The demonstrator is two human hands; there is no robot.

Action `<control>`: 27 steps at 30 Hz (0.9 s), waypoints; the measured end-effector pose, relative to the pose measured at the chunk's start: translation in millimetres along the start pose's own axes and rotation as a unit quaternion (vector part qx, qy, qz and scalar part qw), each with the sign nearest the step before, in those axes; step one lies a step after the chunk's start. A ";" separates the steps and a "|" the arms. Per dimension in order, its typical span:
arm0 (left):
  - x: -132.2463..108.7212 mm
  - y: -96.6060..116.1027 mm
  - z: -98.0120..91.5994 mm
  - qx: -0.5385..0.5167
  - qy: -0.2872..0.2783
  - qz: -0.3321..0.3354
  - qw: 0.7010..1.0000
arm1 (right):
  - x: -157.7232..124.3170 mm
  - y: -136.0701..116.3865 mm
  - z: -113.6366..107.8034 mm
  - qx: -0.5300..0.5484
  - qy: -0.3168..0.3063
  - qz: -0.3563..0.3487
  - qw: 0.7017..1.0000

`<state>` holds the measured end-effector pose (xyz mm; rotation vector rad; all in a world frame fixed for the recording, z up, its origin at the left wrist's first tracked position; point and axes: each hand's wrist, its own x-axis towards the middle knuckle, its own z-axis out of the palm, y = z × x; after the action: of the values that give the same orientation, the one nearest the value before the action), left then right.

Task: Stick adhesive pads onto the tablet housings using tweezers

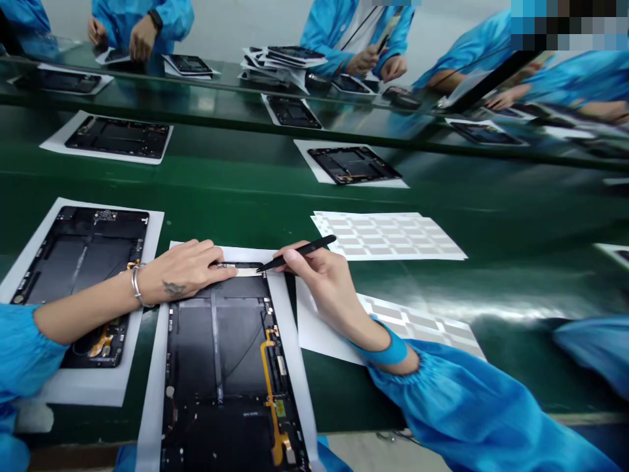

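Note:
A black tablet back housing (236, 367) lies in front of me, with a yellow-orange flex cable (268, 380) along its right side. Across its far edge runs a small white strip (249, 272). My left hand (189, 269) rests on the housing's far left corner, fingers curled close together, a fingertip at the strip's left end. Black tweezers (304, 249) are held like a pen in my right hand (329, 282), and their tips touch the strip's right end. Whether the tips pinch it is too small to tell.
Another open housing (93, 262) lies at left on white paper. Label sheets (393, 236) and a partly covered sheet (422, 321) lie at right. More housings (120, 137) (354, 164) sit farther back on the green bench (221, 190). Co-workers in blue sleeves (171, 23) work beyond the raised shelf.

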<state>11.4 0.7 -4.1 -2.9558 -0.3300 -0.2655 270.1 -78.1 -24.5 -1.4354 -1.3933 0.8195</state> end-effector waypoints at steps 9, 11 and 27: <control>2.3 1.2 -4.9 0.036 -0.025 0.022 0.999 | 6.5 3.1 3.0 0.030 0.003 0.007 1.000; 9.4 5.5 -7.2 0.047 -0.052 0.010 0.998 | 8.6 4.1 3.1 0.059 0.013 0.025 0.998; -10.0 -1.0 2.2 -0.136 0.013 -0.028 0.990 | 10.5 -9.0 16.5 0.027 -0.105 -0.035 0.993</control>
<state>1.9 0.0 -8.1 -3.2102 -0.4037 -0.3855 253.0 -65.8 -20.0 -1.2803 -1.5578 0.9785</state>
